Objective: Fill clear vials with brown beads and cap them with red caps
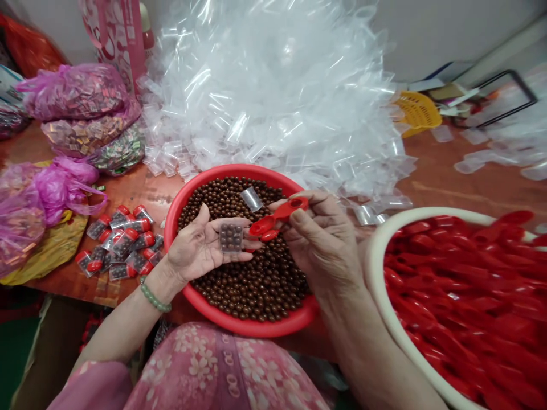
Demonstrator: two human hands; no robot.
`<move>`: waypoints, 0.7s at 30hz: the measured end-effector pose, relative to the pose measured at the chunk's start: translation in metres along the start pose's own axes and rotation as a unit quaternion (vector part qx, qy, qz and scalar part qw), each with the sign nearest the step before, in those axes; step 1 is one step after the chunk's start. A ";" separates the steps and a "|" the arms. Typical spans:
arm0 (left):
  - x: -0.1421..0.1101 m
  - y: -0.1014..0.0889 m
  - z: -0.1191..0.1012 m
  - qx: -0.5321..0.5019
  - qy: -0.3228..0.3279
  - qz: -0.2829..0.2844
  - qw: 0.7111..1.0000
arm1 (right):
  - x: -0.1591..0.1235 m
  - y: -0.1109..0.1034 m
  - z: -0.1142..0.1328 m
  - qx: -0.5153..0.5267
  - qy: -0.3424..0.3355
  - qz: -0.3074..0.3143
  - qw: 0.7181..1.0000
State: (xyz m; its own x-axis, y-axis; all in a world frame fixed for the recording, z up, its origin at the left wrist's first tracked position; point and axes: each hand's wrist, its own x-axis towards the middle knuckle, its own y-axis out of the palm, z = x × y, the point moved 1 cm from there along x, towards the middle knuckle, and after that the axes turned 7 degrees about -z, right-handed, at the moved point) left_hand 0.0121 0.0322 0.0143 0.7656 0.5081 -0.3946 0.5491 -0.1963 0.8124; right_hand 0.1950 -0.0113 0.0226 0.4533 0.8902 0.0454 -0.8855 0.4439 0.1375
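My left hand (pixel 200 245) is palm up over the bowl, and its fingers hold a short clear plastic tube (pixel 231 237) filled with brown balls. Between the thumb and fingers of my right hand (pixel 320 239) is a red plastic cap (pixel 280 213) with a ring-shaped end. The cap's other end points at the tube and looks close to it; whether they touch I cannot tell. Below both hands, brown balls (pixel 252 290) fill a red bowl (pixel 256 329). An unfilled clear tube (pixel 252 199) lies on the balls.
A heap of clear tubes (pixel 273 102) rises behind the bowl. Red caps (pixel 453 302) fill a cream tub (pixel 378 273) at right. Several filled, red-capped tubes (pixel 123 239) lie at left, near pink bags (pixel 81 91) of small packets. A yellow basket (pixel 417 113) sits behind right.
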 end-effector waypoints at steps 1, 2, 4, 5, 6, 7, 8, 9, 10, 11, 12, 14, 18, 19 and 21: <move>0.000 0.000 0.000 -0.001 -0.001 0.002 1.000 | 0.000 -0.002 -0.002 -0.004 -0.010 0.011 1.000; 0.000 -0.001 0.000 -0.001 0.000 0.002 1.000 | -0.001 -0.004 -0.005 -0.014 -0.023 0.022 0.999; 0.000 -0.002 0.000 0.001 0.006 -0.004 1.000 | -0.003 -0.011 -0.008 -0.057 -0.055 0.037 0.996; 0.000 -0.002 0.001 0.002 0.014 -0.011 1.000 | -0.004 -0.015 -0.008 -0.085 -0.071 0.042 0.993; 0.000 -0.002 0.001 0.006 0.025 -0.021 0.999 | -0.005 -0.018 -0.008 -0.113 -0.088 0.047 0.989; 0.000 -0.003 0.003 0.013 0.039 -0.031 0.999 | -0.006 -0.022 -0.008 -0.142 -0.102 0.057 0.983; 0.000 -0.003 0.004 0.022 0.054 -0.041 0.997 | -0.006 -0.024 -0.007 -0.174 -0.112 0.071 0.976; 0.001 -0.003 0.005 0.033 0.068 -0.049 0.996 | -0.006 -0.026 -0.006 -0.207 -0.119 0.090 0.967; 0.001 -0.003 0.006 0.045 0.081 -0.057 0.994 | -0.006 -0.027 -0.005 -0.242 -0.126 0.112 0.955; 0.001 -0.003 0.008 0.057 0.090 -0.066 0.992 | -0.006 -0.027 -0.004 -0.278 -0.132 0.136 0.942; 0.001 -0.003 0.008 0.070 0.096 -0.073 0.990 | -0.006 -0.026 -0.003 -0.312 -0.142 0.158 0.926; 0.001 -0.002 0.009 0.092 0.098 -0.084 0.987 | -0.006 -0.021 0.000 -0.375 -0.171 0.198 0.889; -0.001 0.000 0.008 0.146 0.095 -0.097 0.980 | -0.009 -0.003 0.011 -0.495 -0.203 0.266 0.802; -0.002 0.000 0.007 0.159 0.099 -0.101 0.977 | -0.009 0.002 0.014 -0.524 -0.195 0.287 0.778; -0.003 -0.003 0.004 0.177 0.112 -0.114 0.971 | -0.007 0.010 0.019 -0.569 -0.183 0.317 0.736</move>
State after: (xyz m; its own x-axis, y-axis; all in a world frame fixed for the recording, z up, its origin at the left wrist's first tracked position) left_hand 0.0097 0.0281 0.0118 0.5405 0.7340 -0.4111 0.8069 -0.3139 0.5003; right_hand 0.1845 -0.0153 0.0423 -0.2749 0.9608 0.0351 -0.3485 -0.0656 -0.9350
